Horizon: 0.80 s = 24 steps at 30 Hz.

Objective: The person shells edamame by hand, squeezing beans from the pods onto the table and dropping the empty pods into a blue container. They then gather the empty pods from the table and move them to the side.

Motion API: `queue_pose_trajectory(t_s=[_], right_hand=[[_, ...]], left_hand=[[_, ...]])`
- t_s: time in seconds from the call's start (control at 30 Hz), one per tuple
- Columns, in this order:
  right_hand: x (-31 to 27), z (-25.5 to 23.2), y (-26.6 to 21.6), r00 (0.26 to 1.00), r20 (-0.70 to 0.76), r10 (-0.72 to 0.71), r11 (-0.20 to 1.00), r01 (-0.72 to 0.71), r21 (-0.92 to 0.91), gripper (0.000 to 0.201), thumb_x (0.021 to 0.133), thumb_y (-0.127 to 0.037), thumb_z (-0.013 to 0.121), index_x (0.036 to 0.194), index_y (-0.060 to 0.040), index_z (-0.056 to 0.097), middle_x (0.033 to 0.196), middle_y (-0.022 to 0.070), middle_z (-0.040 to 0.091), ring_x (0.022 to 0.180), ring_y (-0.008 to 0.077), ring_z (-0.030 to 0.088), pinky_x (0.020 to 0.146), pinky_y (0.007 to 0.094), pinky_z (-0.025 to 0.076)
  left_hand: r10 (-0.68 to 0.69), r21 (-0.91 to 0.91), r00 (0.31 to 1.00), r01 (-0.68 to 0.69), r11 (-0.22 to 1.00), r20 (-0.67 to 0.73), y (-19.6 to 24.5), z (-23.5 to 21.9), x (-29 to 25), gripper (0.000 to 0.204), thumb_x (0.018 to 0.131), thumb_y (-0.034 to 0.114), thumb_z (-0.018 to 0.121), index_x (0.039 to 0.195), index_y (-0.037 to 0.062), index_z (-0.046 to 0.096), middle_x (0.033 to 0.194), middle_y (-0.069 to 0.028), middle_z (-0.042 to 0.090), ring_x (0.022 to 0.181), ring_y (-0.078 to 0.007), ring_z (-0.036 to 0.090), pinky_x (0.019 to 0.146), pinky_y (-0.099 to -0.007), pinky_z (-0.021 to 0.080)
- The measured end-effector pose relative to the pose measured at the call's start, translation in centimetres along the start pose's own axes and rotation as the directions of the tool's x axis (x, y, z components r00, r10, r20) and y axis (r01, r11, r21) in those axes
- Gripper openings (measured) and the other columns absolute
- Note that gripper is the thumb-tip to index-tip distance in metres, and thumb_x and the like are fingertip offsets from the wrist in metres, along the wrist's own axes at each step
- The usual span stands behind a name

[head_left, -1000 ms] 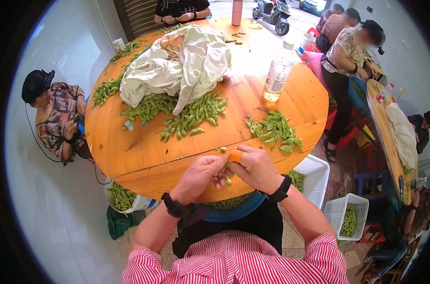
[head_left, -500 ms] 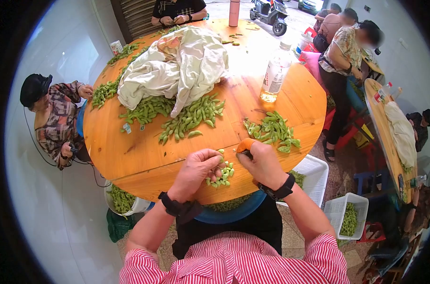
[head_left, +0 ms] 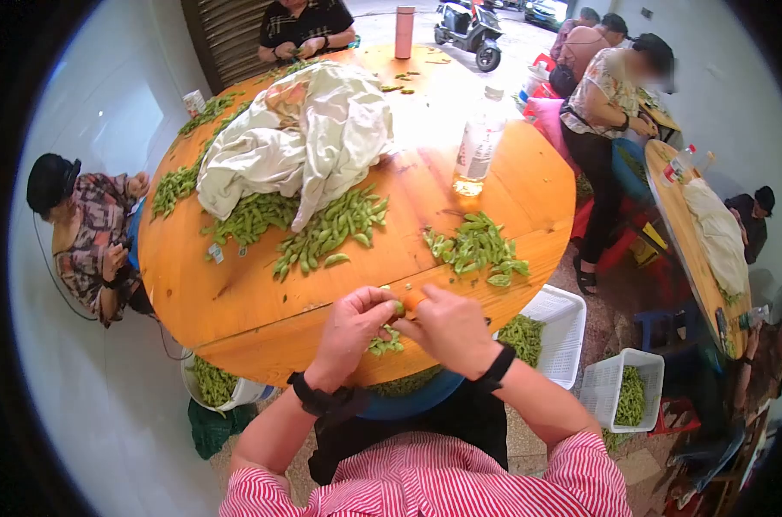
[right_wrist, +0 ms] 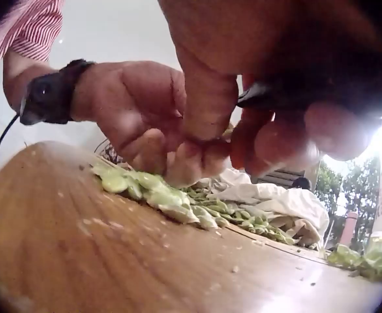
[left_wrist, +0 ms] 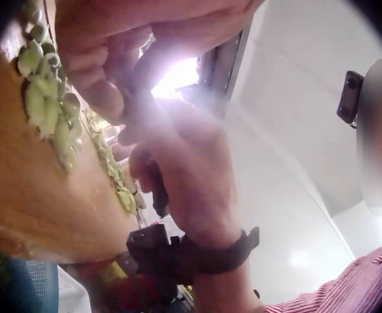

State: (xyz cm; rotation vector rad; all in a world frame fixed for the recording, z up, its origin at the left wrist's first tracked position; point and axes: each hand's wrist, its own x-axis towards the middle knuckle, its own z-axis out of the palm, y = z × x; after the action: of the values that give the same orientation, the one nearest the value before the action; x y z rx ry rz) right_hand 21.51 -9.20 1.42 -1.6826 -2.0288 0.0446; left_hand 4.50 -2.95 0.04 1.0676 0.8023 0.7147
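Both hands meet low over the near edge of the wooden table (head_left: 261, 336). My left hand (head_left: 349, 332) pinches a green soybean pod (head_left: 398, 307) between thumb and fingers. Close against it, my right hand (head_left: 461, 334) has curled fingers and an orange wrap (head_left: 414, 299) on one finger. A small dark pointed tool (right_wrist: 264, 96) shows between the right fingers in the right wrist view; its full shape is hidden. Below the hands lies a small heap of pale green pods (head_left: 386, 343), seen closer in the left wrist view as plump pods (left_wrist: 47, 104).
Loose pods (head_left: 477, 248) lie to the right, more pods (head_left: 335, 226) beside a white cloth (head_left: 296, 142). A bottle (head_left: 479, 142) stands behind. Under the edge are a blue basin (head_left: 417, 403) and white baskets (head_left: 563, 336). Other people sit or stand around.
The hands were together, parted over the small heap half a second ago, and are together again with a pod at the left fingertips. The head view has shifted slightly.
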Motion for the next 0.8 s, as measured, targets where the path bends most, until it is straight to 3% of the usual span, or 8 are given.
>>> queue_pose_trajectory(t_s=[0.13,0.27,0.37,0.43,0.63,0.77,0.8], right_hand=[[0.1,0.5,0.3,0.994,-0.011,-0.11,0.992,0.109,-0.059,0.026,0.086,-0.03,0.067,0.077,-0.0055,0.063,0.082,0.0096,0.061,0.078,0.0276,0.066,0.062,0.0393,0.054],[0.5,0.4,0.2,0.995,-0.032,-0.094,0.995,0.093,-0.036,0.026,0.086,-0.029,0.066,0.076,-0.0058,0.063,0.08,0.0092,0.061,0.078,0.0272,0.066,0.062,0.0393,0.053],[1.0,-0.1,0.3,0.997,0.052,-0.062,0.998,0.063,-0.007,0.026,0.086,-0.029,0.066,0.076,-0.0054,0.062,0.079,0.0107,0.061,0.076,0.0298,0.066,0.062,0.0416,0.053],[1.0,0.0,0.7,0.997,0.049,-0.052,0.992,0.046,0.115,0.025,0.087,-0.028,0.065,0.076,-0.0054,0.061,0.079,0.0127,0.062,0.074,0.0336,0.065,0.062,0.044,0.052],[1.5,-0.2,1.6,0.995,0.077,-0.057,0.975,0.039,0.219,0.02,0.087,-0.026,0.063,0.078,-0.0074,0.061,0.078,0.0131,0.063,0.073,0.0352,0.065,0.062,0.0462,0.052],[1.9,-0.3,2.9,0.99,0.139,-0.038,0.986,0.014,0.165,0.02,0.085,-0.026,0.063,0.078,-0.0073,0.061,0.076,0.0141,0.064,0.074,0.0356,0.065,0.063,0.0474,0.052],[2.1,-0.3,4.0,0.994,0.112,0.012,0.996,-0.022,0.089,0.02,0.085,-0.025,0.064,0.079,-0.0065,0.061,0.074,0.0152,0.063,0.073,0.0357,0.065,0.062,0.0471,0.051]], left_hand=[[0.003,0.031,1.0,-0.003,1.0,-0.007,-0.4,0.0,-0.1,0.013,0.094,0.014,0.064,0.099,0.0014,0.065,0.085,-0.0014,0.067,0.075,-0.0071,0.062,0.062,-0.021,0.052],[0.025,0.084,1.0,-0.026,0.996,0.007,0.3,0.0,-0.2,0.012,0.094,0.013,0.064,0.098,0.0019,0.065,0.085,-0.001,0.066,0.075,-0.0069,0.062,0.062,-0.0209,0.052],[0.011,0.087,0.999,-0.014,0.996,0.037,0.5,-0.1,-0.2,0.011,0.095,0.012,0.063,0.098,0.0024,0.064,0.086,-0.0007,0.066,0.076,-0.0067,0.062,0.063,-0.0213,0.052],[0.001,0.093,0.999,-0.005,0.996,0.042,0.5,0.1,-0.1,0.01,0.095,0.012,0.062,0.099,0.0023,0.063,0.087,-0.0005,0.065,0.076,-0.007,0.062,0.064,-0.0219,0.052],[-0.03,0.05,0.998,0.027,0.998,0.061,1.2,0.6,0.1,0.009,0.095,0.011,0.062,0.099,0.0035,0.062,0.087,-0.001,0.064,0.076,-0.0081,0.062,0.063,-0.0221,0.051],[-0.02,0.099,0.998,0.014,0.995,0.062,0.7,-0.4,0.8,0.009,0.094,0.011,0.063,0.096,0.0027,0.063,0.085,-0.0012,0.064,0.075,-0.008,0.061,0.062,-0.0217,0.049],[0.03,0.22,0.998,-0.041,0.975,0.051,0.2,-0.9,1.1,0.01,0.093,0.011,0.063,0.097,0.0021,0.063,0.085,-0.0011,0.064,0.074,-0.0086,0.061,0.063,-0.0215,0.048]])
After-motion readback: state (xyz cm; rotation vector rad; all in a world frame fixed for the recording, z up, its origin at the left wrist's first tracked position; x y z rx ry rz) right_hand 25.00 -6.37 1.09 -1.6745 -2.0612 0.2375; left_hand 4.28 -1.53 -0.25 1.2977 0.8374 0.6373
